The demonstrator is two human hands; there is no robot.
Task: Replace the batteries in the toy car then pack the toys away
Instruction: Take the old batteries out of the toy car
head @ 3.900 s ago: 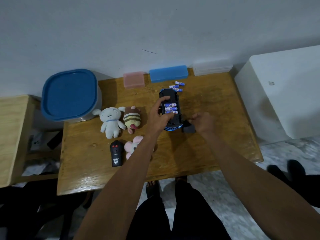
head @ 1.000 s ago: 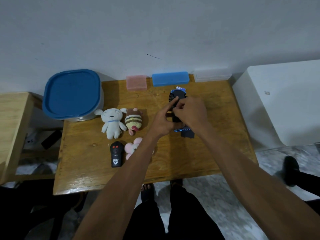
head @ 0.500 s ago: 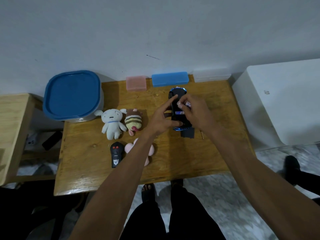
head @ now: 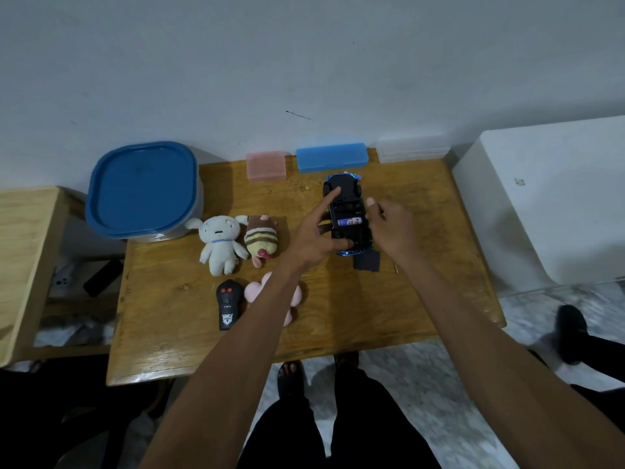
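Head view: your left hand [head: 313, 236] steadies the upturned toy car [head: 346, 216], fingers spread and straight. One battery [head: 350, 221] sits in the compartment. Your right hand [head: 392, 228] rests beside it, fingers curled; whether it holds anything cannot be told.

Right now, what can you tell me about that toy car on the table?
The toy car is black plastic with blue trim, lying upside down on the wooden table, its length running toward the wall. Its battery bay is open with one battery visible inside. The left hand steadies its left side; the right hand touches its right edge.
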